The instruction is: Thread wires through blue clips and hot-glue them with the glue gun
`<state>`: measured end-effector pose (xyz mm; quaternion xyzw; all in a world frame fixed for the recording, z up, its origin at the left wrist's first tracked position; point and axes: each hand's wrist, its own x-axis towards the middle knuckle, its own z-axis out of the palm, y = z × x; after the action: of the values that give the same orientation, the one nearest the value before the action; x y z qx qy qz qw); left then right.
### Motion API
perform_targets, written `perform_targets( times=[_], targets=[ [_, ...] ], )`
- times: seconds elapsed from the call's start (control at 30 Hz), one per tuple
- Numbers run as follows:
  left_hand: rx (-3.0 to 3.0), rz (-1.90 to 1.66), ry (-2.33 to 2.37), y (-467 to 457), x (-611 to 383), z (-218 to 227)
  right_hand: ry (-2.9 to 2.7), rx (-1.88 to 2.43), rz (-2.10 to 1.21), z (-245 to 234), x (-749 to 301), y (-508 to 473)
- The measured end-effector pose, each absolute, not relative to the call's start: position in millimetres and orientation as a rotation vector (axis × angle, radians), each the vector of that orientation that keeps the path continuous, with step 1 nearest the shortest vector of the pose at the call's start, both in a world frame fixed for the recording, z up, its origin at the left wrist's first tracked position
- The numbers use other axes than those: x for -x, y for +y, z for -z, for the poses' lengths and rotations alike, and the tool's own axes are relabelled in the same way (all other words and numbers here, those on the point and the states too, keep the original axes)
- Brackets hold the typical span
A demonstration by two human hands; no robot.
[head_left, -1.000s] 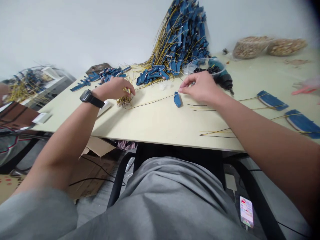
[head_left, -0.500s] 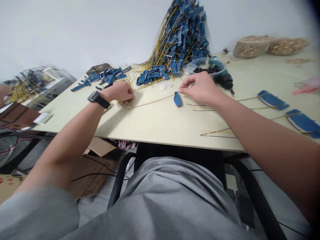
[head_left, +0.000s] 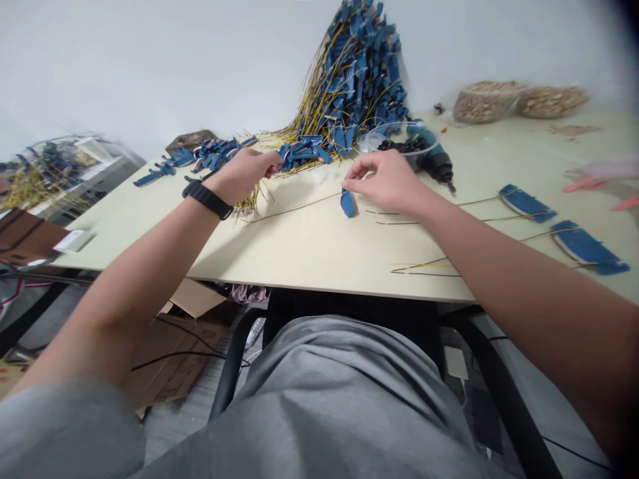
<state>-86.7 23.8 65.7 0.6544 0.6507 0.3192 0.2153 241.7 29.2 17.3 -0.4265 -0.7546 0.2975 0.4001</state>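
Note:
My right hand (head_left: pixel 387 179) pinches a small blue piece (head_left: pixel 348 203), held just over the pale table. A thin dark wire (head_left: pixel 294 207) runs left from that piece toward a bundle of yellow wire ends (head_left: pixel 247 203). Above this bundle is my left hand (head_left: pixel 249 174), its fingers pressed together near a heap of blue pieces (head_left: pixel 304 152); whatever they hold is too small to make out. Two larger blue pieces with yellow and black wires, one nearer the back (head_left: pixel 526 203) and one nearer the front (head_left: pixel 589 246), lie beyond my right forearm.
A tall pile of blue wired pieces (head_left: pixel 362 73) leans on the wall. Beside it are a clear tub (head_left: pixel 369 141) with black parts and a drill (head_left: pixel 438 163). Filled clear bags (head_left: pixel 486 103) stand at back right. Blurred red-orange handles (head_left: pixel 586 184) show at the right edge.
My left hand has lifted off the wire bundle and moved right and away from me, toward the blue heap. My right hand still pinches the small blue piece in about the same place.

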Motion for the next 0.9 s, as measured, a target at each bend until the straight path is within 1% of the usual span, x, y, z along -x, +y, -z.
perform_targets(
  times=[0.13, 0.3, 0.4, 0.53, 0.67, 0.73, 0.8, 0.9],
  targets=[
    [-1.749, -0.946, 1.784, 13.5, 55.1, -45.5, -1.942, 1.038, -0.804, -19.1, -229.9, 19.2],
    [-1.754, -1.01, 1.761, 10.1, 33.8, -33.6, -2.005, 1.092, -0.812, -23.4, -217.1, 5.3],
    [-1.787, -1.0, 1.729, 9.3, 24.8, -26.8, -2.022, 1.113, -0.727, -26.0, -212.2, 0.1],
    [-1.801, -1.079, 1.698, 7.2, 11.0, -15.3, -2.028, 1.109, -0.622, -27.5, -210.4, -0.1],
    [-1.844, -1.179, 1.604, 3.0, 3.9, -16.6, -2.028, 1.08, -0.626, -30.6, -216.5, 2.0],
    [-2.041, -1.239, 1.491, 1.0, 6.9, -26.5, -2.011, 1.081, -0.654, -33.2, -221.4, 2.2],
    [-2.321, -1.156, 1.38, 0.6, 13.3, -40.9, -1.994, 1.089, -0.664, -35.8, -225.8, 2.3],
    [-2.385, -0.796, 1.381, 2.1, 23.5, -65.3, -1.97, 1.085, -0.64, -39.2, -229.3, 4.6]
  ],
)
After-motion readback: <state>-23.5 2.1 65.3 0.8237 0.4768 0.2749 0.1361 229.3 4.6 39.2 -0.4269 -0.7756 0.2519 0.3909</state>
